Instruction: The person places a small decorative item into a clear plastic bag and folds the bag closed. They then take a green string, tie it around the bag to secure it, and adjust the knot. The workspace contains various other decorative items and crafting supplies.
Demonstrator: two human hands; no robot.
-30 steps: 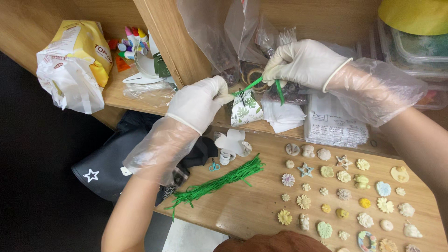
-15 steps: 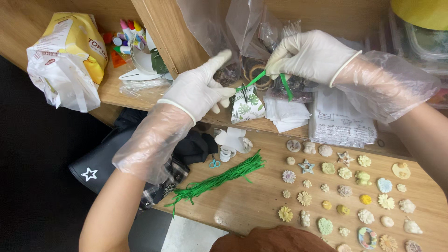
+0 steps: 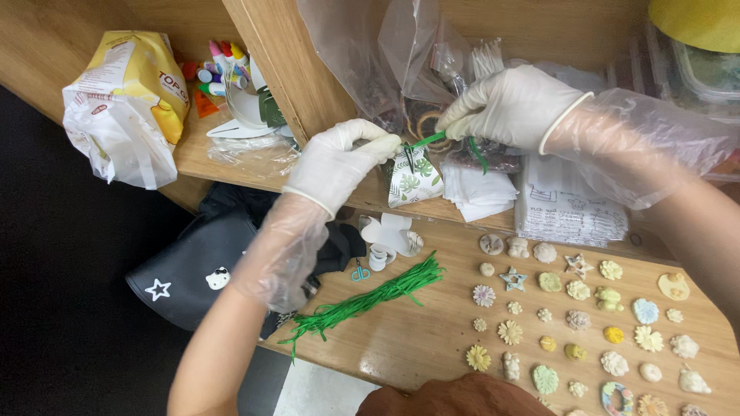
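Both hands wear white gloves and clear plastic sleeve covers. My left hand (image 3: 339,162) pinches the top of a small leaf-print pouch (image 3: 412,183) held above the wooden shelf. My right hand (image 3: 512,108) grips a green twist tie (image 3: 432,139) that runs across to the pouch's neck, its loose end hanging down. A bundle of green twist ties (image 3: 362,302) lies on the wooden table (image 3: 420,347) below. To its right, several small moulded shapes (image 3: 574,316) in pastel colours lie in rows.
A yellow and white plastic bag (image 3: 123,104) and several markers (image 3: 220,65) sit on the left shelf. Clear plastic bags (image 3: 370,54) hang behind my hands. Stacks of white paper packets (image 3: 574,212) rest on the shelf. A dark bag with a star (image 3: 185,273) lies low left.
My hands have drawn closer together at the pouch. My left fingers, spread half a second ago, are now closed on its top, and the tie is pulled straight between the hands.
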